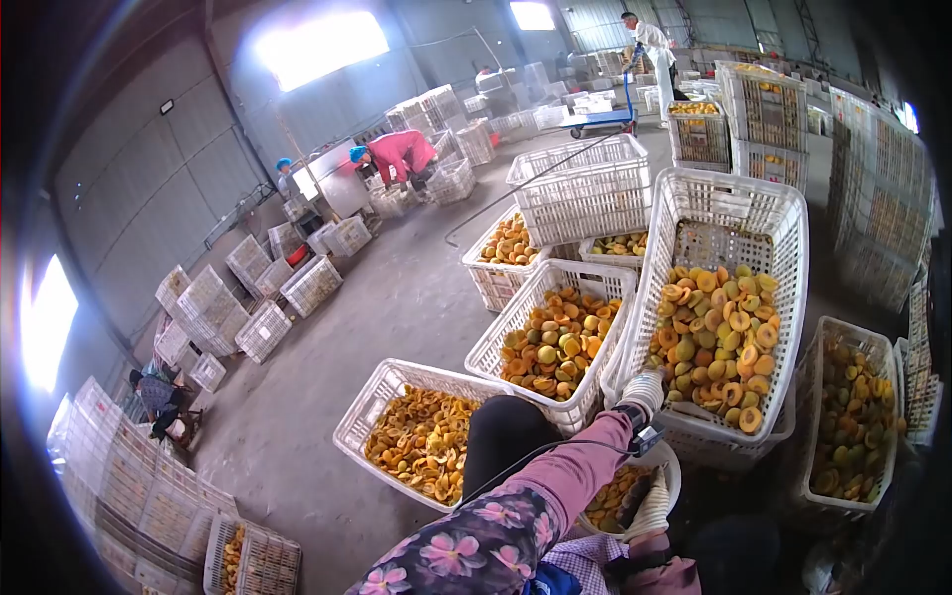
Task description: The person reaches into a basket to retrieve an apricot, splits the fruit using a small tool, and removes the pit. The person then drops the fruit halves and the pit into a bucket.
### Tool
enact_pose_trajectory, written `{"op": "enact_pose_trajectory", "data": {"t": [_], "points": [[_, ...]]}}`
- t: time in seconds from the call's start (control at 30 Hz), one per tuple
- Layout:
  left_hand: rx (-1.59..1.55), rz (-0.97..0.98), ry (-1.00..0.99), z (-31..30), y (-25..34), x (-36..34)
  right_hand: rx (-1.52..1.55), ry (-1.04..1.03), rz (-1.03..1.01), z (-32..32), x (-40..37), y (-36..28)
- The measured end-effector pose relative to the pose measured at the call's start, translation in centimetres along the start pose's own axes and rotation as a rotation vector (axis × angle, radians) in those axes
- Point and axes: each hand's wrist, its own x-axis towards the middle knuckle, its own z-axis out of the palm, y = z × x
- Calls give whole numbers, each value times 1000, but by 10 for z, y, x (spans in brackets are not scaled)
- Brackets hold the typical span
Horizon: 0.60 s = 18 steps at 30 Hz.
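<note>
My left hand, in a whitish glove, is closed on the near left corner of a tilted white plastic crate. Halved apricots fill the lower part of that crate. Below it, my right hand, also gloved, is at the side of a round white bucket with cut apricots inside. Something dark lies beside this glove over the fruit, and the right fingers cannot be made out clearly. A dark-clothed knee is just left of my left forearm.
A crate of apricot pieces stands at left, another crate ahead, and one more at right. Tall crate stacks line the right side. A person in red bends over crates; another person stands by a blue cart.
</note>
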Motion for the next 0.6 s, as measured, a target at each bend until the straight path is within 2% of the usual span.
{"op": "enact_pose_trajectory", "data": {"t": [0.03,0.1,0.27,0.33,0.43,0.47,0.53,0.6], "points": [[-1,1,1,1,-4,0,-6,1,8,2,-1,0],[182,230,-27,-6,-3,-9,-5,10,-2,9,-8,-2],[113,225,-74,-7,2,-3,-15,43,-35,0,3,3],[45,284,-82,16,-19,23,-54,55,-34,4,2,3],[-446,329,-80,118,-91,132,-30,56,14,22,-16,-5],[-451,295,-137,104,-82,116,3,83,-43,31,-20,-5],[-383,299,-118,95,-75,106,32,112,-99,31,-20,-4],[-254,281,-121,60,-51,67,-33,-22,-48,19,-17,-4]]}}
